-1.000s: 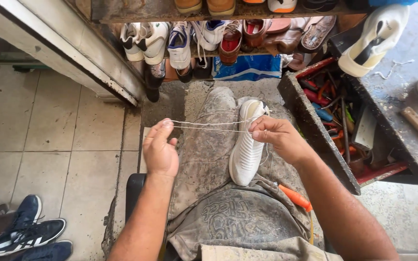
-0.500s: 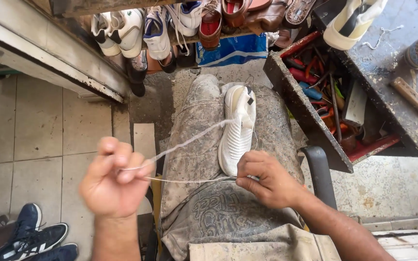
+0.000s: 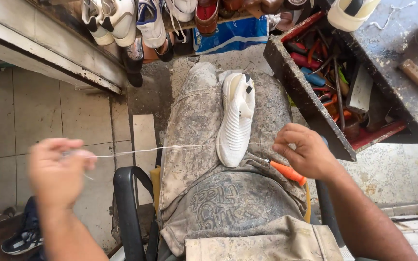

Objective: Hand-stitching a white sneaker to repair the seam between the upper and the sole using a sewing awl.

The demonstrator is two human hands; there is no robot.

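On lap: white shoe point(image 3: 236, 118) | hands apart, left hand point(image 3: 56, 169), right hand point(image 3: 306, 152) pinching taut thread point(image 3: 170, 148)

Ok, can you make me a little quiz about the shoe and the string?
1. True or false: the white shoe lies on the person's lap.
2. Which hand pulls the white thread out to the side: A left hand, B right hand?
3. What colour is the tool handle beside the right hand?

Key: 1 true; 2 A; 3 orange.
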